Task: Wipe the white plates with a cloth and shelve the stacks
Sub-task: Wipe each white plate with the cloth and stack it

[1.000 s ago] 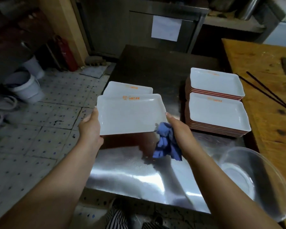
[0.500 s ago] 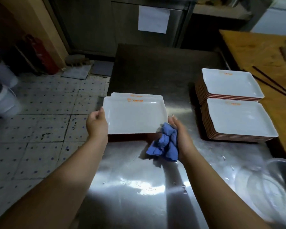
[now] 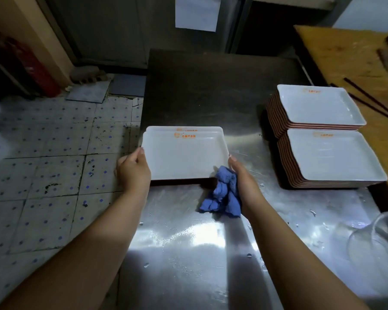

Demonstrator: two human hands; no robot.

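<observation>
Since half a second ago the plate (image 3: 184, 157) has come lower and now sits almost squarely on the one beneath it, only a thin strip of that lower plate (image 3: 184, 128) showing past its far edge; a second ago it was held clear above. Both hands have travelled down with it.

Nearest, at about 4 o'clock, a clear bowl (image 3: 381, 247) rests on the wet steel table (image 3: 188, 253). The left hand (image 3: 132, 170) grips the plate's edge at 9 o'clock, thumb on the rim and fingers curled under. The right hand (image 3: 242, 177) is at the plate's 4 o'clock corner, fingers closed round a bunched blue cloth (image 3: 223, 193) that hangs from the palm down to the table, thumb tip against the plate's rim.

Further out at 2 o'clock stand two stacks of plates, white on top with reddish edges, the near stack (image 3: 332, 159) just in front of the far stack (image 3: 318, 106), apparently touching. Beyond them at 2 o'clock lies a wooden counter (image 3: 345, 54) with dark chopsticks (image 3: 372, 99) on it. At 10 o'clock is tiled floor (image 3: 54, 166); at 12 o'clock a sheet of paper (image 3: 196, 13) hangs on a metal cabinet
</observation>
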